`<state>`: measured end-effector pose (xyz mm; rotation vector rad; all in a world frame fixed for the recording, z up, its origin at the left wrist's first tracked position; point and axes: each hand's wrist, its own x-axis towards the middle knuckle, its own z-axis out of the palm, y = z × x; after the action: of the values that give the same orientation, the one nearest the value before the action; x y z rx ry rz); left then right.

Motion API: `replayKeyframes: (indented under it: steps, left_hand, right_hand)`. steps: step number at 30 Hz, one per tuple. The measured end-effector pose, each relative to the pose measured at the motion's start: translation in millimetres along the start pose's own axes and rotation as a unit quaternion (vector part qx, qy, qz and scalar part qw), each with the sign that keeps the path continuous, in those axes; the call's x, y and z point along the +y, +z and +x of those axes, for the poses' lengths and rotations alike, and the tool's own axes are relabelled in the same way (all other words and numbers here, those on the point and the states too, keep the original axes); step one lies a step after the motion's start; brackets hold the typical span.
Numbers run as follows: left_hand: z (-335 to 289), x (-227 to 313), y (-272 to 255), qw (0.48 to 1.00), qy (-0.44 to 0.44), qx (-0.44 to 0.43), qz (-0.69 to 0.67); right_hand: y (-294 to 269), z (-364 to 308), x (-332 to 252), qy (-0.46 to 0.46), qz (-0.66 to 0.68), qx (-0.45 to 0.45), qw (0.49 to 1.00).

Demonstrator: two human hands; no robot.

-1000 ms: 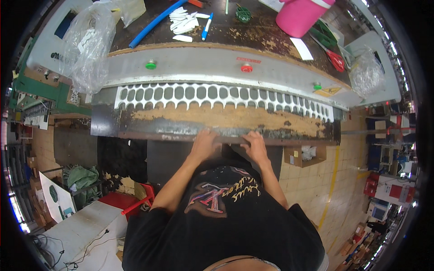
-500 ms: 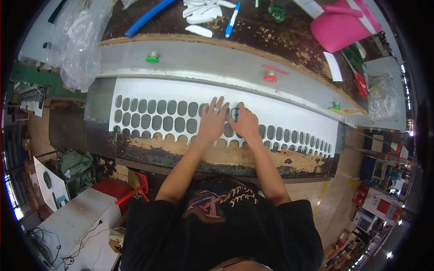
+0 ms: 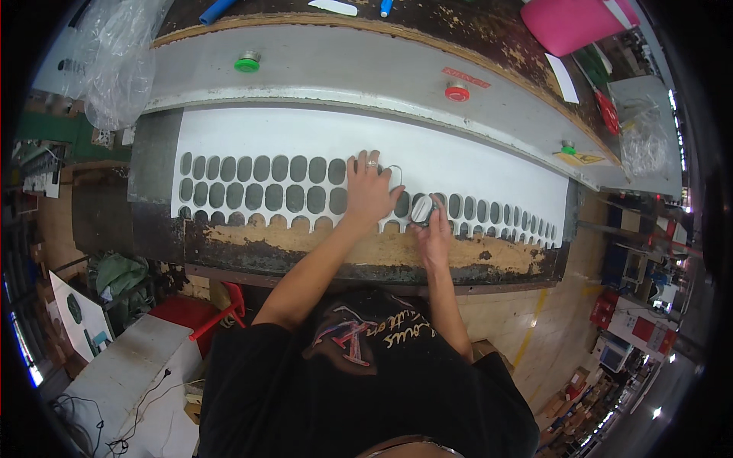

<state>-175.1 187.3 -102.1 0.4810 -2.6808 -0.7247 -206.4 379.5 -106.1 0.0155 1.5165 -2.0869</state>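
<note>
A white sheet [image 3: 473, 156] with rows of oval holes lies across the worktop. My left hand [image 3: 368, 192] rests on it, fingers spread, holding nothing. Just right of its fingertips, a curved oval outline [image 3: 395, 175] shows in the white material. My right hand [image 3: 435, 227] grips an oval cutting die [image 3: 421, 209] by its side, over the holed part of the sheet. The die is tilted, and white material shows inside its dark rim. The right hand's fingers beneath the die are partly hidden.
Behind the sheet runs a grey metal beam [image 3: 343, 69] with green buttons and a red button [image 3: 457, 93]. A pink bucket [image 3: 573, 27] stands on the shelf beyond it. Plastic film [image 3: 118, 69] hangs at the left. A worn wooden strip [image 3: 328, 246] borders the near side.
My right hand has brought the die off the sheet, toward me and to the right, and tilted it. The left hand stays on the sheet. The whole view has shifted slightly.
</note>
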Motion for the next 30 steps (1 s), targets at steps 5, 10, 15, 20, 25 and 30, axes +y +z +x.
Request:
replayKeyframes:
  steps: [5, 10, 15, 20, 25, 30]
  left_hand:
    - [-5.5, 18.2, 16.4, 0.997, -0.057, 0.032, 0.052]
    - [0.0, 23.4, 18.5, 0.991, -0.1, 0.049, 0.079]
    - [10.6, 15.1, 15.5, 0.996, -0.055, 0.008, 0.066]
    - [10.4, 18.3, 16.8, 0.997, -0.048, -0.03, 0.047]
    - [2.3, 2.7, 31.5, 1.0, 0.002, -0.001, -0.021]
    - [1.7, 4.4, 23.7, 0.998, -0.052, 0.001, -0.042]
  right_hand:
    - [4.2, -26.0, 2.1, -0.009, -0.031, 0.013, 0.999]
    - [8.5, -47.7, -3.5, -0.013, -0.017, 0.009, 1.0]
    - [-2.6, -58.5, -1.2, -0.023, -0.014, -0.001, 1.0]
    - [-6.3, -59.3, 2.3, -0.008, -0.025, 0.01, 1.0]
    - [4.3, -63.1, -1.2, -0.023, -0.033, 0.013, 0.999]
    - [-8.6, -57.8, 8.6, -0.036, 0.0, 0.0, 0.999]
